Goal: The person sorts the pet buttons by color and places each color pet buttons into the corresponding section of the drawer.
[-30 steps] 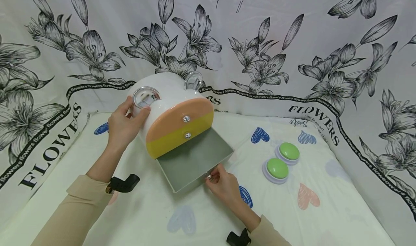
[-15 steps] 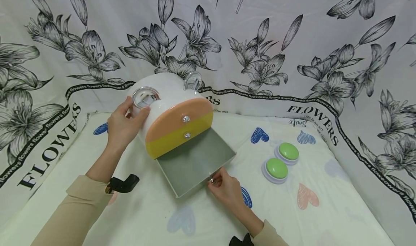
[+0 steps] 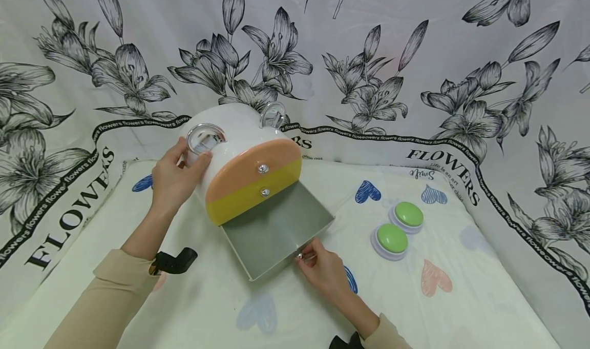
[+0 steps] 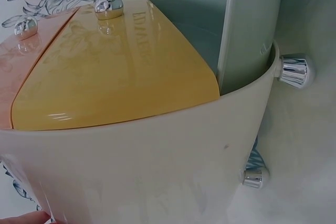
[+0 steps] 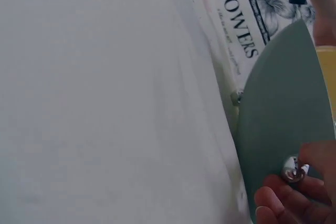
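Observation:
A white, rounded storage box with stacked drawers stands at left centre in the head view. Its orange drawer and yellow drawer are closed, each with a silver knob. Below them the grey-green drawer sticks far out, its floor bare. My left hand holds the box's left side, thumb and fingers about a round, chrome-rimmed piece. With thumb and fingers my right hand pinches the silver knob on the green drawer's front.
Two green push buttons on pale bases stand side by side, right of the drawer. A white cloth with printed hearts covers the table. Behind the box hangs a flower-print curtain. Shiny silver feet carry the box.
The green drawer has come a little further out towards me, my right hand moving with its knob. During the last half second it barely shifts. My left hand keeps its place on the box.

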Available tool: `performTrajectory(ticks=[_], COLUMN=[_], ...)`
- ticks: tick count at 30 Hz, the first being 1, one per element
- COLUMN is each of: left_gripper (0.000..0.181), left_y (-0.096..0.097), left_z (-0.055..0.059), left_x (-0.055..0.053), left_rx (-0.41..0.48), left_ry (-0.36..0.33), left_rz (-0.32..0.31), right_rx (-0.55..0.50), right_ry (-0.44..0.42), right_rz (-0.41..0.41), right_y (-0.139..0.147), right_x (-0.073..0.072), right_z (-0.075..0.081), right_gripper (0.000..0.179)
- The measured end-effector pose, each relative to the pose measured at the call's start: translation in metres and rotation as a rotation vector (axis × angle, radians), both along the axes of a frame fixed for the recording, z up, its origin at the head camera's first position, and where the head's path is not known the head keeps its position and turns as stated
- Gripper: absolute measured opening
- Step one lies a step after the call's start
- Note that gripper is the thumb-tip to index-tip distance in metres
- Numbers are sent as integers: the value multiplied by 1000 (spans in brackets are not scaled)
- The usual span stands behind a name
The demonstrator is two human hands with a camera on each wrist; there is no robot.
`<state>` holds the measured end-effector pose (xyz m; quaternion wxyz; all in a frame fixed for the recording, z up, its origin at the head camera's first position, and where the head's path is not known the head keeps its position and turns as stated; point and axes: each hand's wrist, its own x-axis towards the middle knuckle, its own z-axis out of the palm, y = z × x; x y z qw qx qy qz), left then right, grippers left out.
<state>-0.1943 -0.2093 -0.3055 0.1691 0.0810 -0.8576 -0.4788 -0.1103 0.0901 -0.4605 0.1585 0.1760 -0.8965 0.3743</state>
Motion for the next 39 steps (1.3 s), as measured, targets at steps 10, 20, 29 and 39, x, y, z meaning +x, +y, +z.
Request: performTrajectory(ticks=[10, 20, 29, 39], left_gripper=[69, 69, 68, 68], left_y=[1, 1, 1, 1], left_z=[0, -1, -1, -1], left_x=[0, 0, 0, 0], left_rx=[-8, -13, -6, 2], left_ry=[6, 14, 26, 28], left_rz=[4, 3, -11, -19], right_rx=[-17, -90, -82, -66], right_ry=[-10, -14, -5, -85], right_rz=[29, -119, -239, -344], right_y=[31, 67, 111, 154], right_x=[-8, -17, -24, -28], right_z=[16, 26, 34, 23], right_gripper=[14, 20, 44, 56])
